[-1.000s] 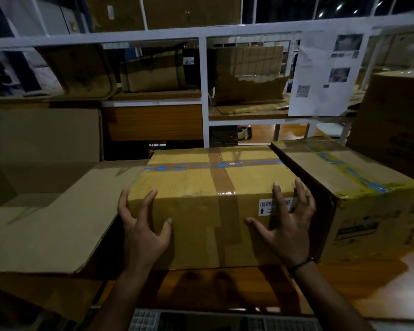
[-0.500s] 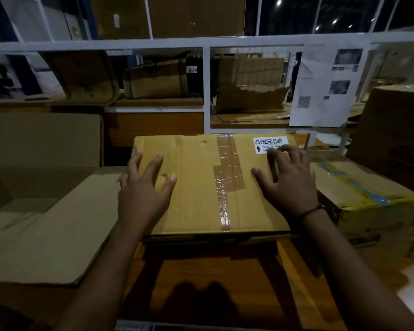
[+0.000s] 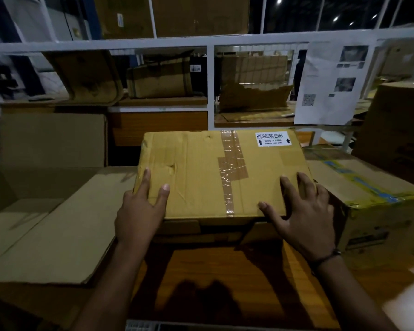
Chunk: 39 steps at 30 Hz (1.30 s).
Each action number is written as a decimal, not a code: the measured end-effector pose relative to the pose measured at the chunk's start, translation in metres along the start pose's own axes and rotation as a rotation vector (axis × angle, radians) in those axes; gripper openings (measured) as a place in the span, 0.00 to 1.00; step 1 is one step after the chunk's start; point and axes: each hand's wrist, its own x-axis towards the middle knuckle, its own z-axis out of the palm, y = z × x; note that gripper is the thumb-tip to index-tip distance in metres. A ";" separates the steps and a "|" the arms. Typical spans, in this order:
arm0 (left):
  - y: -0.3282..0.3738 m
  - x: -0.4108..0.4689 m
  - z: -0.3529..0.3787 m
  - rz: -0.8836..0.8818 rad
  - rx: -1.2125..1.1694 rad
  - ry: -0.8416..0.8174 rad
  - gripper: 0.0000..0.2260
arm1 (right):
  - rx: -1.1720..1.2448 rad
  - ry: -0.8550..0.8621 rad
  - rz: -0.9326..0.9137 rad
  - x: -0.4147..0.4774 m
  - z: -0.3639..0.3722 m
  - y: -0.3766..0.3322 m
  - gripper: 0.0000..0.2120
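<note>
A taped cardboard box with a white label at its far right corner lies on the wooden table, its broad face up. My left hand rests at the box's near left corner with straight fingers spread over the top and left edge. My right hand presses flat on the near right corner, fingers spread, a dark band on its wrist.
A second box with blue and yellow tape stands right against the first. An opened, flattened carton lies to the left. A white metal rack with more cartons and a printed sheet stands behind.
The box has been tipped away from me, so its former front face with the label now lies on top. Both hands slid back to its near corners.
</note>
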 end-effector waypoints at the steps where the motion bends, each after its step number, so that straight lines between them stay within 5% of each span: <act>1: 0.003 0.001 -0.002 0.007 0.022 0.006 0.32 | -0.004 0.020 0.005 0.003 -0.002 -0.001 0.43; 9: 0.010 0.011 -0.021 0.033 0.102 0.088 0.28 | 0.075 0.264 -0.020 0.038 -0.007 -0.005 0.35; 16: -0.014 -0.019 0.021 0.176 -0.344 0.280 0.26 | 0.259 0.445 -0.038 -0.005 0.057 -0.001 0.38; 23: -0.032 -0.046 0.039 0.148 -0.323 0.177 0.40 | 0.334 0.302 -0.064 -0.038 0.080 0.019 0.47; 31: 0.010 -0.001 -0.007 0.179 -0.167 0.213 0.29 | 0.243 0.170 0.012 0.034 0.013 -0.003 0.44; 39: 0.029 0.030 0.020 0.100 0.291 -0.119 0.31 | -0.102 -0.284 0.076 0.072 0.015 -0.036 0.39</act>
